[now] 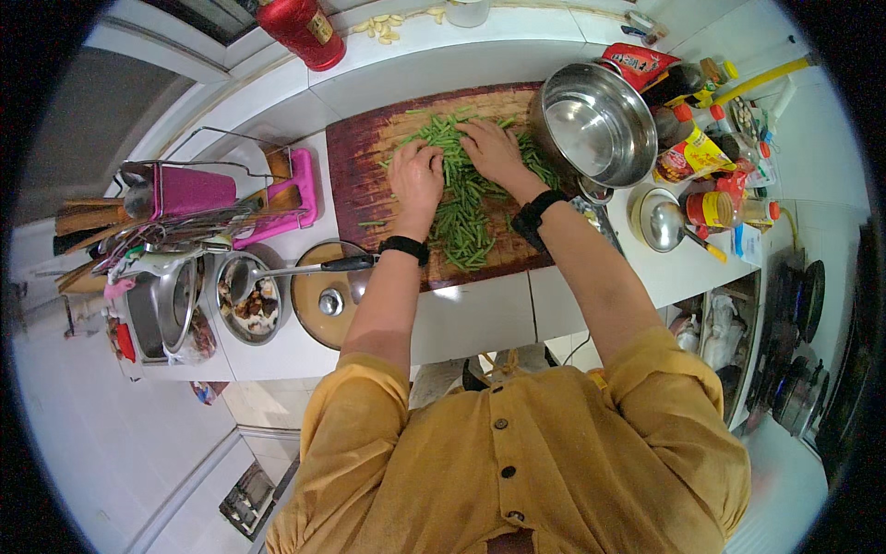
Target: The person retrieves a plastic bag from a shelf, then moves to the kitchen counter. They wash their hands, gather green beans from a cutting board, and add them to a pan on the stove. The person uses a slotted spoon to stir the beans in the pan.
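Note:
A heap of cut green stalks (462,228), perhaps beans or garlic shoots, is spread over a worn wooden cutting board (356,187). At the heap's upper left, my left hand (417,176) touches the pieces, its fingers bent and the thumb held apart. My right hand (493,149) lies over the upper right of the heap with its fingers somewhat spread. I see nothing gripped in either hand, though some pieces under the palms are hidden. Beside the board's right end stands a deep stainless steel pot (597,124), its visible inside bare and shiny.
A glass lid (329,294) and a bowl of food with a ladle (248,298) are left of the board, below a pink knife rack (304,187). Sauce bottles and packets (699,156) crowd the right, near a second ladle (664,225). Garlic cloves (379,28) lie on the ledge.

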The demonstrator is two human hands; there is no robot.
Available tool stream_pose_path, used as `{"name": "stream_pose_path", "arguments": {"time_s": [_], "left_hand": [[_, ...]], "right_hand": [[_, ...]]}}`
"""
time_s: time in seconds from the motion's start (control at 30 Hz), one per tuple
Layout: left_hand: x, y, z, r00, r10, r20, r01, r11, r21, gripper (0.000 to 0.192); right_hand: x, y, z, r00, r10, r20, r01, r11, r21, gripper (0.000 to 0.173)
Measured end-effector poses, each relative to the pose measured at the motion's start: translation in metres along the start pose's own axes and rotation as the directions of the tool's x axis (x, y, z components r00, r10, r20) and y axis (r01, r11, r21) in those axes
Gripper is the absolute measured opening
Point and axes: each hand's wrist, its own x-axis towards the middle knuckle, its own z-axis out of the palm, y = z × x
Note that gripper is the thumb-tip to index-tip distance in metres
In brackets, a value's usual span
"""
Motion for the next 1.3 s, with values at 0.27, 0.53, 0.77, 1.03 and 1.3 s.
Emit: {"name": "stream_pose_path", "arguments": {"time_s": [0.27,0.53,0.77,1.03,1.3], "left_hand": [[-0.019,0.012,-0.032,0.992,0.123,-0.015,-0.124,0.99,-0.061,0.011],[-0.094,0.042,-0.031,0.569,-0.361,0.739,0.791,-0.004,-0.611,0.018],[-0.148,0.064,-0.022,0.673,-0.282,0.683,0.734,0.362,-0.574,0.023],[-0.198,0.086,-0.016,0.785,0.097,0.612,0.108,0.951,-0.29,0.029],[-0.172,0.066,-0.046,0.883,0.083,0.463,0.142,0.891,-0.431,0.027]], "right_hand": [[-0.055,-0.038,-0.018,0.882,-0.397,-0.255,0.431,0.897,0.094,0.016],[-0.134,-0.055,-0.02,0.991,-0.05,-0.123,0.089,0.938,0.334,0.012],[-0.187,-0.02,-0.023,0.954,0.117,-0.276,0.012,0.905,0.426,0.012],[-0.174,0.033,0.007,0.968,0.146,-0.204,-0.068,0.935,0.348,0.018],[-0.163,0.019,-0.019,0.972,0.231,0.033,-0.222,0.875,0.43,0.025]]}}
